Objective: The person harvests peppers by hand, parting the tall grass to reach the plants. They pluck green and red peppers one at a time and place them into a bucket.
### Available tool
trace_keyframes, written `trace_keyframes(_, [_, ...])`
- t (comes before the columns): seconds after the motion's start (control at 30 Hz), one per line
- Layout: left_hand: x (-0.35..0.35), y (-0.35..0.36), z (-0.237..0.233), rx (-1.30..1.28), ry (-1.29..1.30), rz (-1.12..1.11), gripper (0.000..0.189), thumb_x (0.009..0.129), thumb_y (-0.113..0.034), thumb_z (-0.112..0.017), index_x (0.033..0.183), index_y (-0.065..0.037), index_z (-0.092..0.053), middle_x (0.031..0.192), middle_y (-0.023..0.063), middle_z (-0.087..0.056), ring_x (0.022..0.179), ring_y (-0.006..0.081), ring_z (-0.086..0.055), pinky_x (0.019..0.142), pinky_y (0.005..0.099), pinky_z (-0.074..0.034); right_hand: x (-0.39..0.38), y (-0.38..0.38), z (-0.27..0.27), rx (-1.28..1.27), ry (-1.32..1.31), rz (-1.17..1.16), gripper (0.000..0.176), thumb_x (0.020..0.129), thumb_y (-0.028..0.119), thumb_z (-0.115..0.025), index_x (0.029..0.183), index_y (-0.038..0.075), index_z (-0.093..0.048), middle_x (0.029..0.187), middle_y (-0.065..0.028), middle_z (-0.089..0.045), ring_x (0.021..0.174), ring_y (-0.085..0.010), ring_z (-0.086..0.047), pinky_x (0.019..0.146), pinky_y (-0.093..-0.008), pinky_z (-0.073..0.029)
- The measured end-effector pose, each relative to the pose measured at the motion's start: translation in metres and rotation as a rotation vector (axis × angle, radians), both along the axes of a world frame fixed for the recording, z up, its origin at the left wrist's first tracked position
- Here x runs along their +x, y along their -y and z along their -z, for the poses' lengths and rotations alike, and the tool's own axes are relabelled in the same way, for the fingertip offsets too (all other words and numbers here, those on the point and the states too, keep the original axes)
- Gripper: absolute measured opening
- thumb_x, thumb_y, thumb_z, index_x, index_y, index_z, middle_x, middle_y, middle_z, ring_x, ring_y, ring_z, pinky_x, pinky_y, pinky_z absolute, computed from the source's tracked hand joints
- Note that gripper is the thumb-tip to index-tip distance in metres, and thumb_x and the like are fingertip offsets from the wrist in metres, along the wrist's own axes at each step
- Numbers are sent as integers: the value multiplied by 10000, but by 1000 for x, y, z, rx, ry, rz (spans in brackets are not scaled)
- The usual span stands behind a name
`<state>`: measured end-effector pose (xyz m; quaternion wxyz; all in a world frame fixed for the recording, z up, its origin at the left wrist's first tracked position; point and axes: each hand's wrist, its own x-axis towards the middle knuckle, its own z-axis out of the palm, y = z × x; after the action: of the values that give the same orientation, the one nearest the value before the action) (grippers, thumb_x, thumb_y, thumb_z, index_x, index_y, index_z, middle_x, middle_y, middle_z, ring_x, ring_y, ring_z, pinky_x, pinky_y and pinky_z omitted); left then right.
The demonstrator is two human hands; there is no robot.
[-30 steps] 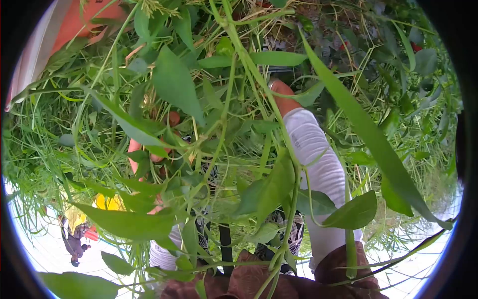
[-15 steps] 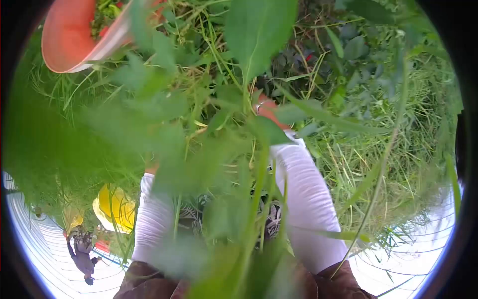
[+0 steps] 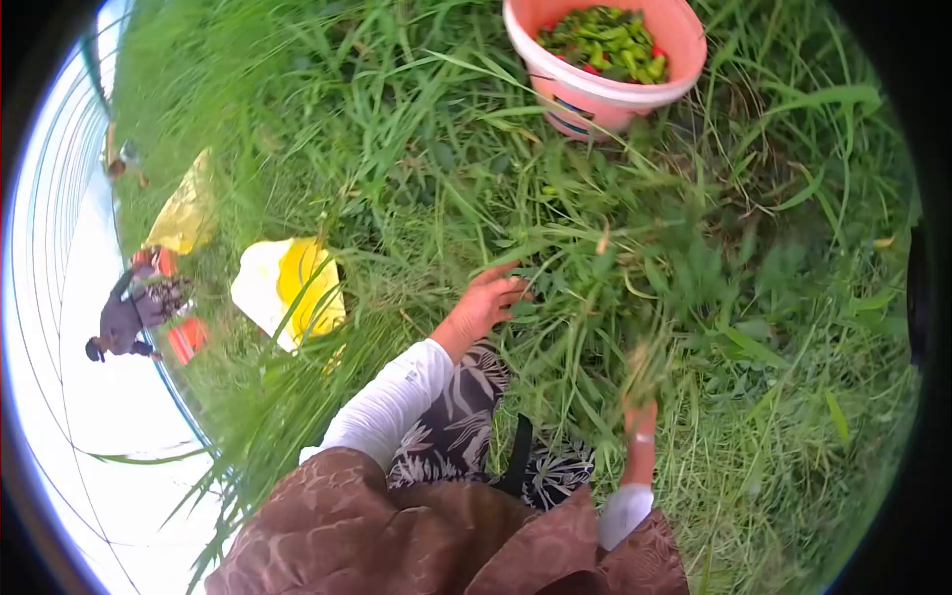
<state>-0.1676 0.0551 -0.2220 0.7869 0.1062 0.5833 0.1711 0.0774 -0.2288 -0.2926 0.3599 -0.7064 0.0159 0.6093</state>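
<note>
My left hand (image 3: 488, 303) reaches into the green plants at the middle of the view, its fingers spread among the leaves and nothing held in them. Lower right, my right hand (image 3: 642, 412) is at a tuft of grass (image 3: 647, 372); its fingers are hidden by the blades and blur. White sleeves cover both forearms. Beyond the hands, a pink bucket (image 3: 605, 94) with a white rim holds green peppers (image 3: 610, 42) and a few red ones.
To the left lie a white and yellow sack (image 3: 307, 288) and a yellow sack (image 3: 186, 213). A person (image 3: 124, 322) in dark clothes is beside red buckets (image 3: 186, 340) at the far left. Tall grass surrounds my legs.
The view has turned, so the bucket appears farther right and the person farther up. The leaves close to the camera are gone from view. My hands are farther apart, the right one lower.
</note>
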Motion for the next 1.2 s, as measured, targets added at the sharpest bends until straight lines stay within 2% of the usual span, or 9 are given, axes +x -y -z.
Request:
trace_keyframes(0.13, [-41,33,-29,-52,-126,65,494,805,-206,-528,1249,-61,-368,1151,182,-492,1046,300,-491,787,422,-414,39,1,-69,-90,115,-434,319,796,121,-569,1086,5,-501,1014,-88,-559,886,-179,-527,773,-320,-438])
trace_keyframes(0.23, [-48,39,-64,-16,-177,101,480,817,-246,-502,1236,-44,-384,1158,175,-499,1037,279,-500,763,388,-407,15,-14,-107,215,51,44,313,792,95,-563,1083,-9,-513,987,-102,-572,864,-191,-540,754,-324,-448])
trace_keyframes(0.4, [-57,55,-113,64,-206,27,368,801,-238,-514,1132,-76,-495,984,87,-598,860,185,-584,631,306,-417,64,36,-85,87,44,-233,330,793,207,-544,1038,-13,-571,1015,-151,-582,922,-260,-553,795,-364,-440])
trace_keyframes(0.47, [-59,62,-118,164,-222,142,389,800,-253,-506,1138,-62,-490,1001,103,-593,894,201,-573,686,327,-435,52,-6,-167,287,811,-1105,230,755,82,-465,904,-30,-600,884,-201,-573,809,-316,-525,696,-383,-415])
trace_keyframes(0.53, [-46,59,-154,70,-228,29,373,807,-226,-505,1141,-64,-483,1031,107,-584,920,210,-570,676,319,-445,48,-5,-186,-149,593,-1103,128,734,107,-493,715,-7,-547,762,-207,-530,726,-312,-503,630,-389,-399])
trace_keyframes(0.7, [-51,73,-154,23,-112,34,429,802,-244,-547,1180,-65,-451,1034,131,-564,913,209,-561,616,260,-433,34,63,-278,-186,62,-384,194,693,96,-583,868,14,-597,803,-154,-548,772,-249,-531,656,-349,-422])
trace_keyframes(0.87, [-12,74,-152,63,48,193,391,808,-227,-526,1152,-52,-466,1010,125,-575,873,193,-569,609,264,-422,117,239,-299,-154,512,-592,313,835,171,-485,1123,47,-487,1007,-107,-547,839,-202,-538,723,-321,-447])
trace_keyframes(0.93, [6,71,-160,104,65,251,402,808,-238,-525,1160,-56,-463,1020,121,-572,880,190,-565,605,251,-420,128,213,-360,-51,85,532,333,876,243,-416,1141,48,-464,992,-74,-551,843,-210,-543,729,-337,-451])
trace_keyframes(1.2, [52,66,-216,208,146,362,431,815,-240,-521,1192,-47,-439,1052,136,-558,919,212,-549,643,262,-434,225,272,-443,-51,543,500,338,859,303,-448,1072,48,-511,949,-50,-564,777,-152,-538,669,-293,-447])
